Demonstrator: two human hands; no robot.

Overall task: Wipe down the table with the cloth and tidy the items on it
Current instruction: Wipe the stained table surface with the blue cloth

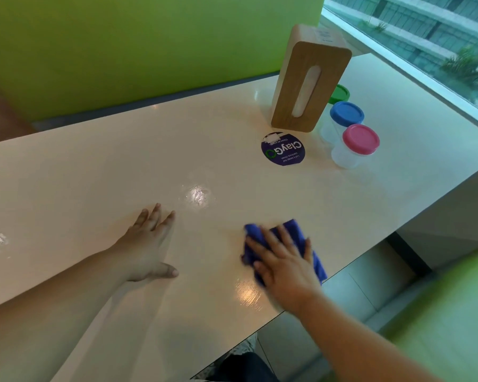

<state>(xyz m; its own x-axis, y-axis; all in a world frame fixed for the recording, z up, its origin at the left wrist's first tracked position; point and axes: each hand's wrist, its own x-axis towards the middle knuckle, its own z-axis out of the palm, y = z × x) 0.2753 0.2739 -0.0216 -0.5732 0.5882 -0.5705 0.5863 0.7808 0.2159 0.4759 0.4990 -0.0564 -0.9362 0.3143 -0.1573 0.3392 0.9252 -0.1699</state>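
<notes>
A blue cloth (297,232) lies on the glossy cream table (94,175) near its front right edge. My right hand (283,260) presses flat on the cloth with straight, spread fingers. My left hand (149,244) rests flat on the bare table to the left of the cloth, fingers straight and holding nothing. At the far right stand a wooden tissue box (309,81) on end and three clear tubs: one with a pink lid (360,139), one with a blue lid (347,113), and one with a green lid (340,94) partly hidden behind the box.
A round purple sticker (283,150) is stuck to the table in front of the tissue box. A green partition (122,45) runs along the far edge. A window (425,31) lies to the right, and a green seat (439,312) sits below the table's right edge.
</notes>
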